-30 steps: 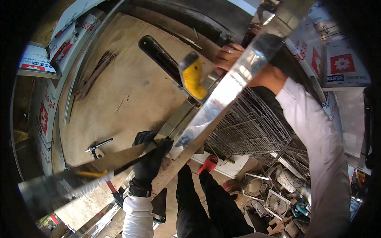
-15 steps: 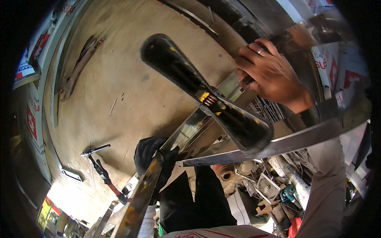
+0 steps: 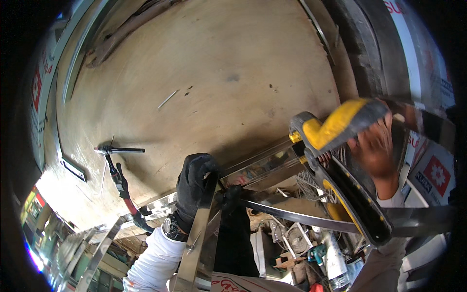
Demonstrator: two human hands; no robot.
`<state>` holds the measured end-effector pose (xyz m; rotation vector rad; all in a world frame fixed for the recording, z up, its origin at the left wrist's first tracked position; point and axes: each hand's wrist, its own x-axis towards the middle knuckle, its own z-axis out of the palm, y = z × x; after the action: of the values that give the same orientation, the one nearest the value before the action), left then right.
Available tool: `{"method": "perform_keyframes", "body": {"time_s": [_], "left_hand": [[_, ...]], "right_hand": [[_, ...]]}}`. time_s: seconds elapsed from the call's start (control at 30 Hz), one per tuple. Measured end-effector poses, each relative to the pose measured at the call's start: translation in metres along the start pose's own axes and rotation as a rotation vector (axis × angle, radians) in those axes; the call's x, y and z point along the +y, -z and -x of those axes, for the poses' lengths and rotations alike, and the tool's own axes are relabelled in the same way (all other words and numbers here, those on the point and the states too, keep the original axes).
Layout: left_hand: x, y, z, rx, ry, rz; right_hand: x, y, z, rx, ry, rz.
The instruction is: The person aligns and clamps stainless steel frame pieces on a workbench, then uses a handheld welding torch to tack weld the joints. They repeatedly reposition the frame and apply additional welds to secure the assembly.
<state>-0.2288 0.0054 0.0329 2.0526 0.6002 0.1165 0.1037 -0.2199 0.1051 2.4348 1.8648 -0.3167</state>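
My left hand (image 3: 194, 185), in a black glove, is closed around a shiny square metal tube (image 3: 197, 248) where it meets a second metal length (image 3: 265, 168). A large black and yellow spring clamp (image 3: 335, 129) looms close on the right, its two handles spread wide apart. My bare right hand (image 3: 373, 151) is at the clamp's upper handle, its fingers curled against it and smeared by motion. A thin, flat metal strip (image 3: 301, 216) runs rightward from beside my left hand and passes behind the clamp's lower handle. The clamp's jaws are partly hidden.
A worn tan board (image 3: 219, 92) stretches ahead, with a tool with a black crossbar and red grip (image 3: 119, 177) at the left. Metal profiles (image 3: 80, 58) line the left edge. Under the strip lies clutter, including a teal tool (image 3: 317, 254) and rods.
The view has shifted, bringing my left wrist and sleeve into sight. The clamp has moved right and turned, showing its yellow side. My right hand has left the metal edge for the clamp's upper handle.
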Motion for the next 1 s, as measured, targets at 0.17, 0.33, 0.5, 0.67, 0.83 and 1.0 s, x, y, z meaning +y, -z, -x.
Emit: {"method": "perform_keyframes", "body": {"time_s": [0.17, 0.33, 0.5, 0.67, 0.83, 1.0], "left_hand": [[0.006, 0.006, -0.006, -0.065, -0.034, 0.011], [-0.004, 0.003, -0.008, -0.121, -0.097, 0.023], [-0.018, 0.015, 0.003, -0.181, -0.174, -0.057], [-0.004, 0.004, -0.009, -0.155, -0.131, -0.033], [0.013, -0.001, -0.014, -0.119, -0.098, -0.034], [0.041, -0.004, -0.026, -0.025, -0.128, -0.005]], "right_hand": [[0.002, 0.002, -0.004, -0.115, -0.026, -0.034], [0.009, 0.005, 0.004, -0.144, -0.031, 0.064], [-0.003, -0.005, -0.008, -0.029, -0.059, -0.035], [-0.002, -0.01, -0.001, 0.046, -0.105, -0.033], [-0.007, -0.016, 0.009, 0.098, -0.148, -0.034], [-0.009, -0.032, 0.022, 0.117, -0.163, 0.06]]}}
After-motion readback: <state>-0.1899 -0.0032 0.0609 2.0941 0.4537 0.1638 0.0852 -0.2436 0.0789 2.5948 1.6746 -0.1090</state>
